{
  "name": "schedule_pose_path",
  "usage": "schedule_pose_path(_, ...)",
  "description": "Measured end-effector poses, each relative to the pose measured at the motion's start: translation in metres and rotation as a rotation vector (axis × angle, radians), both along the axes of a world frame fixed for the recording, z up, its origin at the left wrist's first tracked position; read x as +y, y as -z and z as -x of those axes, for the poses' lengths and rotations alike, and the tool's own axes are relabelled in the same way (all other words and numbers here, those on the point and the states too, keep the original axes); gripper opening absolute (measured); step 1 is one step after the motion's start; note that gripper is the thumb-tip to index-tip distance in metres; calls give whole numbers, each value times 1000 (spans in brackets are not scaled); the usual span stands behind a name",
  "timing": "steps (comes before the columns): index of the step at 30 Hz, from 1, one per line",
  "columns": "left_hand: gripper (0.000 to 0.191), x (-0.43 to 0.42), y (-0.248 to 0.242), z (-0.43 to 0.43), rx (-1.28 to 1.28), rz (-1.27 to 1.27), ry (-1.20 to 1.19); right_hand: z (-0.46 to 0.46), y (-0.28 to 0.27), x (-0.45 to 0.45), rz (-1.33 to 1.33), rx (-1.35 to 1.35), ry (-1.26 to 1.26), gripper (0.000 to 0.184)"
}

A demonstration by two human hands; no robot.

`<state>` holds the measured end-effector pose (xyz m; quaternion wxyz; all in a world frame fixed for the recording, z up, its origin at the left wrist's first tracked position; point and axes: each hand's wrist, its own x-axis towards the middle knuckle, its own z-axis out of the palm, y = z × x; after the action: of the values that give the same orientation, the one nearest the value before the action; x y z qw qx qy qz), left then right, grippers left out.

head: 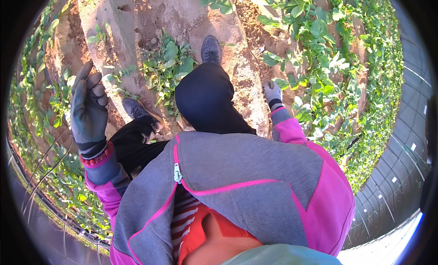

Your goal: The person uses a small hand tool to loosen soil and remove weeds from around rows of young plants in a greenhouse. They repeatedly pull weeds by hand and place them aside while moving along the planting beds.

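My left hand (89, 104), in a grey work glove with a dark cuff, is raised at the left with its fingers partly bent and nothing visible in them. Low beside a row of leafy green plants (318, 70) is my right hand (272, 92), in a paler-looking grey glove. Its fingers are bent down towards the bare soil (253, 90) at the edge of the row, close to a few leaves (281, 83). Whether they grip a stem or weed is too small to tell. A heap of pulled-looking greens (169, 64) lies on the soil between my feet.
My dark shoes (211, 50) stand on sandy soil among low ridges. More plants (61, 104) grow at the left, beside thin bent wires (44, 176). Dark gridded sheeting (410, 111) bounds the plot at the right. A small seedling (98, 36) grows ahead.
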<state>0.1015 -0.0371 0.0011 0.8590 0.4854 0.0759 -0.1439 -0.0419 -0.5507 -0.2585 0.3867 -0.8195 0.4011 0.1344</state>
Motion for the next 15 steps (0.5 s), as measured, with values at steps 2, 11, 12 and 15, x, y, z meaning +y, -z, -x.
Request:
schedule_pose_path(2,51,3,8,-2,2,6,12,9,2,-1,-62,-132,117,18)
schedule_pose_path(11,42,0,13,6,-1,-91,-65,-9,-27,34,-616,-262,288,26)
schedule_pose_path(12,42,-1,13,7,-3,-104,-74,-13,-25,37,-650,-274,286,27)
schedule_pose_path(15,41,-8,10,10,-15,-131,-91,-38,-6,45,-673,-274,248,26)
